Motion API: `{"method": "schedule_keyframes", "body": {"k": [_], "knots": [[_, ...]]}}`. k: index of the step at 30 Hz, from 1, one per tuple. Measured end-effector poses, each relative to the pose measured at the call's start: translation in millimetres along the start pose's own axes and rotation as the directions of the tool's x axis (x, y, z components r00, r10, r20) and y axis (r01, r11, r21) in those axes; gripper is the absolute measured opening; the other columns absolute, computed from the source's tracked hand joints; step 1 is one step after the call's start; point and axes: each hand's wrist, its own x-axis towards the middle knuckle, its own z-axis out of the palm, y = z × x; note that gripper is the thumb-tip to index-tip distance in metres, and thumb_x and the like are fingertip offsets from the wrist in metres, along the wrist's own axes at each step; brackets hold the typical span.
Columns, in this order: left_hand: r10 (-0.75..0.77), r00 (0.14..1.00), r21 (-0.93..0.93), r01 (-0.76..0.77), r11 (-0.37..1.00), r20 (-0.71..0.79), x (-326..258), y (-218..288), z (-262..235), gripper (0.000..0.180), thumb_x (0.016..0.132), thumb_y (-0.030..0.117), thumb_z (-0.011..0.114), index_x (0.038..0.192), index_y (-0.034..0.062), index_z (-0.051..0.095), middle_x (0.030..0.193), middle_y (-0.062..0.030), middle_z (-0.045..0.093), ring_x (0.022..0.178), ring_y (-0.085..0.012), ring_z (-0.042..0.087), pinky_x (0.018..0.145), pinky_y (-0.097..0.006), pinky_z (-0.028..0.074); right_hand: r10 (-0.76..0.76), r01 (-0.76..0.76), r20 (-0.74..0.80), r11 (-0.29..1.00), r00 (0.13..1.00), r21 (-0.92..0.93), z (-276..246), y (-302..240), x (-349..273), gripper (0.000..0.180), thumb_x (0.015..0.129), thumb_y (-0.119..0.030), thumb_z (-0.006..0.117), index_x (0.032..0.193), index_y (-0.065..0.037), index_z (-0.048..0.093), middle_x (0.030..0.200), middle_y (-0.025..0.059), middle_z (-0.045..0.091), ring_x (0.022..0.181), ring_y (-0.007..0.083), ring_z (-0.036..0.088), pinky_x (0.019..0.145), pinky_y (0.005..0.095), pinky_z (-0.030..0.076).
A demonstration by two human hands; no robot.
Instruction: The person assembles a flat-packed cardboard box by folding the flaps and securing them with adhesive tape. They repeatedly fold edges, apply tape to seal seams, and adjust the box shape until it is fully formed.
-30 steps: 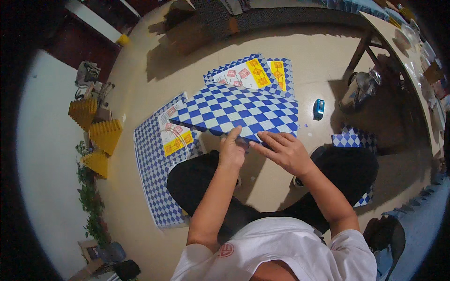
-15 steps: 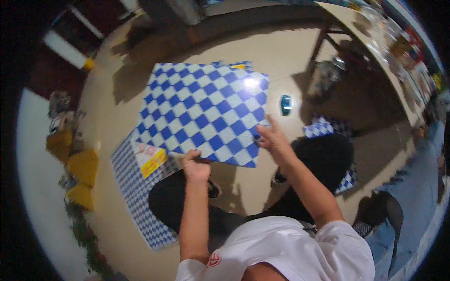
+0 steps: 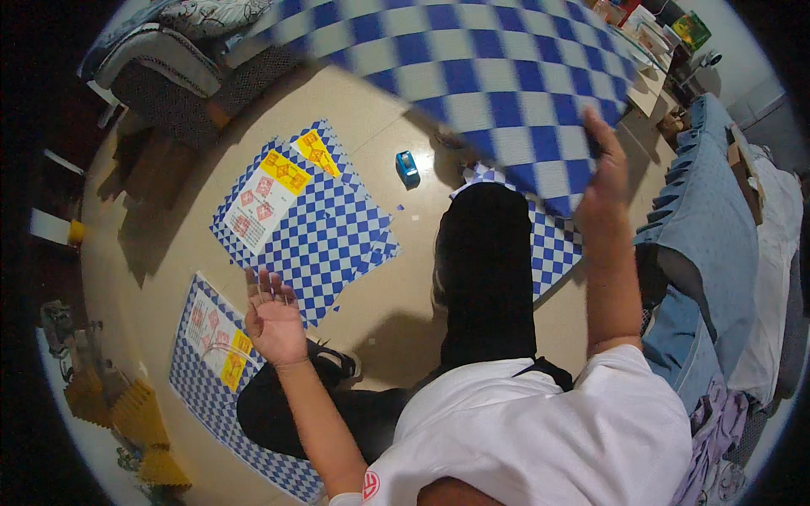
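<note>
A blue-and-white checkered sheet [image 3: 485, 80] is raised at the far side, partly cut off by the top of the view. My right hand [image 3: 607, 173] grips its near right corner, the thumb along the edge. My left hand [image 3: 278, 325] is free of it, palm up with fingers spread. Beyond those fingers, another checkered sheet [image 3: 325, 240] with ragged right edges lies on the floor, bearing a white and yellow printed panel [image 3: 266, 202]. By my left knee is a further checkered sheet [image 3: 207, 384] with a similar panel.
A small blue tape dispenser [image 3: 407, 169] sits on the tiled floor among tiny scraps. More checkered material [image 3: 553, 253] lies beside my right leg. Right of me stands a seat with a denim-blue cover [image 3: 709, 219]; a grey sofa [image 3: 169, 93] is at the far left.
My left hand has let go of the checkered sheet and opened. My right hand has lifted the sheet up and away to the right, uncovering the sheet on the floor. My view has turned.
</note>
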Motion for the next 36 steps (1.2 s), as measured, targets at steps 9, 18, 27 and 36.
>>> {"method": "schedule_keyframes", "body": {"k": [9,18,27,36], "knots": [[-0.062,0.976,-0.115,0.038,0.993,-0.21,-21.7,-42.6,-52.5,0.048,0.092,0.015,0.055,0.137,-0.0006,0.049,0.13,-0.0141,0.058,0.117,-0.0267,0.053,0.097,-0.039,0.042,0.024,-0.047,-0.345,0.997,0.938,-0.058,-219.6,33.6,-36.8,0.049,0.097,-0.021,0.064,0.137,0.002,0.048,0.132,0.0147,0.059,0.118,0.0309,0.06,0.099,0.0467,0.051],[-0.116,0.657,0.05,0.228,0.972,-0.745,-41.9,-66.2,-155.8,0.034,0.091,0.014,0.059,0.124,0.0083,0.061,0.109,-0.0071,0.064,0.094,-0.0214,0.063,0.081,-0.032,0.05,-0.051,-0.798,-0.843,0.298,0.535,-0.524,-467.0,142.1,-85.0,0.04,0.09,-0.025,0.067,0.123,-0.005,0.059,0.113,0.0089,0.065,0.097,0.0264,0.06,0.084,0.0425,0.049],[0.047,0.268,0.17,0.458,0.872,-0.962,-45.8,-82.2,-227.4,0.033,0.094,0.021,0.061,0.121,0.0014,0.061,0.109,-0.0105,0.065,0.099,-0.0225,0.066,0.071,-0.028,0.053,-0.006,-0.174,-0.234,0.651,0.972,-0.739,-214.9,115.3,98.1,0.045,0.094,-0.024,0.066,0.132,-0.001,0.056,0.11,0.0054,0.063,0.096,0.016,0.06,0.085,0.0275,0.048],[0.247,0.257,0.356,0.66,0.662,-0.934,-16.0,-78.8,-304.3,0.037,0.086,0.017,0.065,0.119,0.0013,0.065,0.099,-0.009,0.065,0.09,-0.0214,0.061,0.078,-0.036,0.049,0.782,0.139,0.164,0.099,0.602,-0.985,0.7,258.2,176.8,0.032,0.098,-0.022,0.059,0.125,-0.006,0.061,0.106,0.0062,0.068,0.091,0.0172,0.064,0.077,0.0304,0.051]]}}
